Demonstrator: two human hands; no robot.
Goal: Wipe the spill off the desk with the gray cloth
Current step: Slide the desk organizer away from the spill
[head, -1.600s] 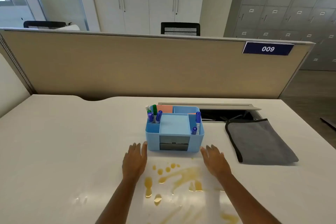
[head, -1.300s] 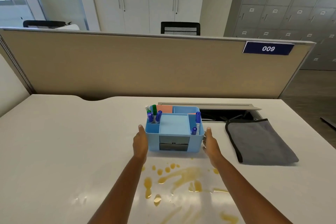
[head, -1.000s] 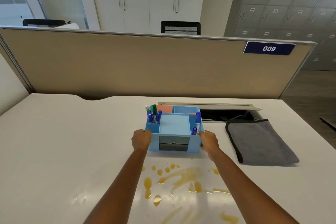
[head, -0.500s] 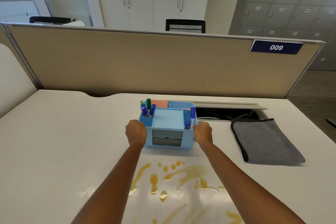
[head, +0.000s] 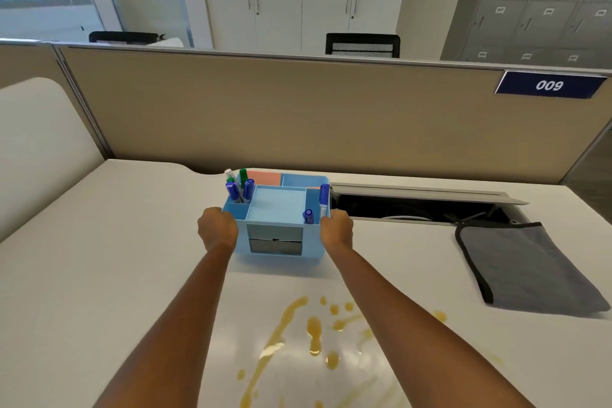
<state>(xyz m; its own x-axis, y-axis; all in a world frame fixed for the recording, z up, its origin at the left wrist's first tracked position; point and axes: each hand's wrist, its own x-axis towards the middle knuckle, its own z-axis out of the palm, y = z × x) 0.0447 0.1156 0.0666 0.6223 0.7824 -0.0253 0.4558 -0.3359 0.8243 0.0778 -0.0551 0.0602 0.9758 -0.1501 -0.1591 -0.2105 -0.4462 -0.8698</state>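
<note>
A yellow-brown spill point(head: 314, 334) spreads in streaks and drops over the white desk point(head: 99, 275) between my forearms. The gray cloth point(head: 526, 268), dark-edged and folded flat, lies at the right of the desk, untouched. A light blue desk organizer point(head: 276, 225) with markers and notes in it stands beyond the spill. My left hand point(head: 217, 230) grips its left side and my right hand point(head: 337, 230) grips its right side.
An open cable slot point(head: 414, 209) with a raised lid runs behind the cloth. A beige partition point(head: 298, 116) with a "009" sign closes the desk's far edge. A white side panel point(head: 36, 136) stands at the left.
Both hands went from flat on the desk to the organizer's sides and closed on it. The organizer has shifted away from the spill, farther back on the desk.
</note>
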